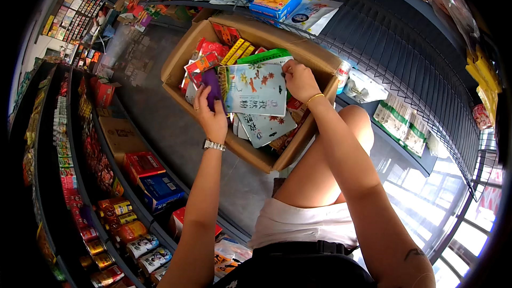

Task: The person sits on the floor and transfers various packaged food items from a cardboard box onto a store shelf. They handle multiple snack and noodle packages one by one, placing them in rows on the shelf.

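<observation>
An open cardboard carton (256,164) full of packaged food sits before me. My left hand (212,118) is at its left side, with thumb and fingers around the edge of a purple packet (213,84). A pale blue spice packet (256,90) printed with star anise lies flat across the middle. My right hand (301,82) has its fingertips curled at that packet's upper right corner, beside a green-topped packet (266,56); the fingers hide the exact contact. A second pale spice packet (267,128) lies partly beneath the first.
Yellow boxes (238,51) and red packets (214,50) fill the carton's far end. Behind it, a wire-fronted shelf (360,24) bears a blue box (277,1). Shelving with jars (132,230) and cartons (160,188) runs along the left. My bent knee (352,124) is close to the carton.
</observation>
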### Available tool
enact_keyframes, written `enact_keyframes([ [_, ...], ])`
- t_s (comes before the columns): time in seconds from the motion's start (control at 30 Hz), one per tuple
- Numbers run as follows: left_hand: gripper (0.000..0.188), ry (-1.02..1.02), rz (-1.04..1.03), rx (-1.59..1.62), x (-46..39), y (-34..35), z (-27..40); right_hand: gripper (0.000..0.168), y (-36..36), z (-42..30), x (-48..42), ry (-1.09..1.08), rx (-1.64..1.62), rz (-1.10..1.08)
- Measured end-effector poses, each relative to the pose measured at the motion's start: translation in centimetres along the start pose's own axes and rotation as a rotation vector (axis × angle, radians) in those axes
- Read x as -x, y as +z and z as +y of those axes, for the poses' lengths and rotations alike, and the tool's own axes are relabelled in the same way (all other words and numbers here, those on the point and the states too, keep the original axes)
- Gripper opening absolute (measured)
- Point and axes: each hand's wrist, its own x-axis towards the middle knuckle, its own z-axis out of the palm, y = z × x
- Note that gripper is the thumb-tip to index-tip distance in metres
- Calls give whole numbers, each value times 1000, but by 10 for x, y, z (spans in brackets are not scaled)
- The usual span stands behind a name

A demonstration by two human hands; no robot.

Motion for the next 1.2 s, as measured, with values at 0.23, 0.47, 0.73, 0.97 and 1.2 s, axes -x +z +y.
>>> enact_keyframes([
  [0.23,56,57,-120,-37,-3,-2,9,30,-18,-27,11,-321,-55,310],
  [0.47,76,2,-190,420,-2,1,21,35,-45,-50,28,-746,-7,471],
  [0.73,21,224,-34,181,-2,-6,16,34,-44,-45,19,-792,32,680],
  [0.97,13,-392,144,801,-20,-12,39,38,-16,-23,9,-134,-484,256],
  [1.2,13,-535,97,1027,-5,-8,60,44,-9,-59,27,179,-918,-421],
])
